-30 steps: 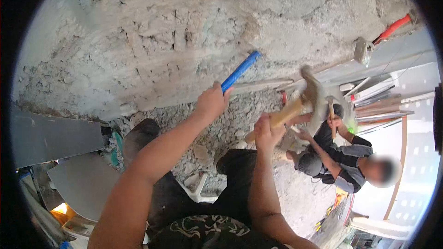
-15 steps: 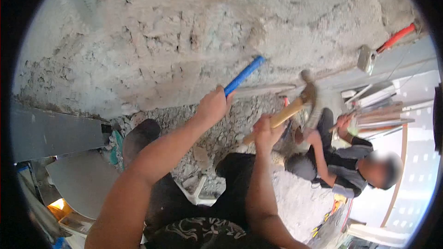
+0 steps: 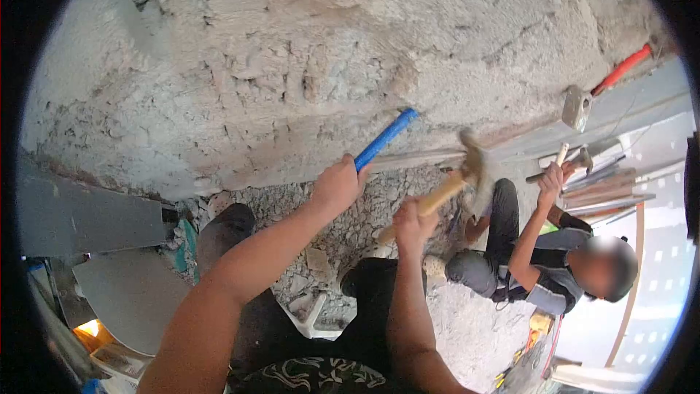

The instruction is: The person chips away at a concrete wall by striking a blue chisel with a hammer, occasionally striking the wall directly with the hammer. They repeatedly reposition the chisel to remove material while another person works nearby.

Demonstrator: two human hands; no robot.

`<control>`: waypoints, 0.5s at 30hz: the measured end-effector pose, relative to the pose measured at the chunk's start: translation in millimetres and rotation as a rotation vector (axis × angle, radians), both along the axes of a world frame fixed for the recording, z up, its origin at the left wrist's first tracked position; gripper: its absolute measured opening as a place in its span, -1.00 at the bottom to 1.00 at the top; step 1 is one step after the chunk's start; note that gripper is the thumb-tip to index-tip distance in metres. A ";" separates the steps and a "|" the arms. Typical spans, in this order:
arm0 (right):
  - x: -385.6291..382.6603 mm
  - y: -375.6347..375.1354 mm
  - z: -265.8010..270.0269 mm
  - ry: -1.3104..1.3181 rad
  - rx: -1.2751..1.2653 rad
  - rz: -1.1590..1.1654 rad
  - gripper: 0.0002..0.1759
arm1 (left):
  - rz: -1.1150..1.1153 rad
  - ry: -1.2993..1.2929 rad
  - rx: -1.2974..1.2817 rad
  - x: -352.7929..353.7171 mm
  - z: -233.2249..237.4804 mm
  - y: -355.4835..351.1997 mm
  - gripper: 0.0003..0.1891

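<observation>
My left hand point(image 3: 340, 186) is wrapped round a blue chisel point(image 3: 385, 140), whose far end touches or nearly touches the rough grey wall point(image 3: 292, 51). Closed on the wooden handle of a claw hammer point(image 3: 445, 193) is my right hand point(image 3: 414, 226), to the right of and a little below my left. The hammer's metal head is raised and slightly blurred, beside the lower edge of the wall and apart from the chisel.
Rubble point(image 3: 292, 208) covers the floor around my legs. A co-worker point(image 3: 539, 263) crouches at the right, holding up a hammer point(image 3: 580, 160). A red-handled tool point(image 3: 622, 69) and a metal block point(image 3: 576, 108) are at the upper right. Grey panels point(image 3: 95, 211) stand at the left.
My right hand and the hammer have moved slightly left and down. The blue chisel sits a little lower in view. The co-worker has raised one arm, and a hammer now shows there.
</observation>
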State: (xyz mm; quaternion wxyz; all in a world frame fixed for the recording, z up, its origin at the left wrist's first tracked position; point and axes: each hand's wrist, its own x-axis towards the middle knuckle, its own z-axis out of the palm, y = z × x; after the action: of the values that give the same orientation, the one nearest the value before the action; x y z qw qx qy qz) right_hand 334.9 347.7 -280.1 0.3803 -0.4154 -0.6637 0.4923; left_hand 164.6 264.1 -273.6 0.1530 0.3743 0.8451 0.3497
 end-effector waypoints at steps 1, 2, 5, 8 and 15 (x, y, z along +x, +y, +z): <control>8.0 -8.0 22.5 0.155 -0.048 0.038 -0.90 | -0.017 -0.030 -0.029 6.2 -5.1 -5.2 -0.49; 15.1 -16.5 39.6 0.313 -0.094 0.061 -0.88 | -0.032 -0.033 -0.037 9.7 -3.3 -8.2 -0.49; -0.1 -22.6 65.7 0.637 0.127 0.033 -0.92 | -0.007 -0.035 -0.010 6.6 6.8 -9.1 -0.48; -9.6 -7.7 -10.5 0.395 0.224 0.053 -0.88 | -0.008 -0.059 -0.024 7.5 4.3 -7.4 -0.48; 6.2 -22.7 60.3 0.273 0.027 -0.032 -0.83 | -0.034 -0.100 -0.105 4.7 3.6 -6.4 -0.47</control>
State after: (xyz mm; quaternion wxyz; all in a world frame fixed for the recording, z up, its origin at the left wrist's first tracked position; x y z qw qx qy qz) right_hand 341.1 324.9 -219.8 0.4804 -0.3501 -0.6057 0.5289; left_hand 169.2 257.8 -270.0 0.2205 0.3624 0.8470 0.3204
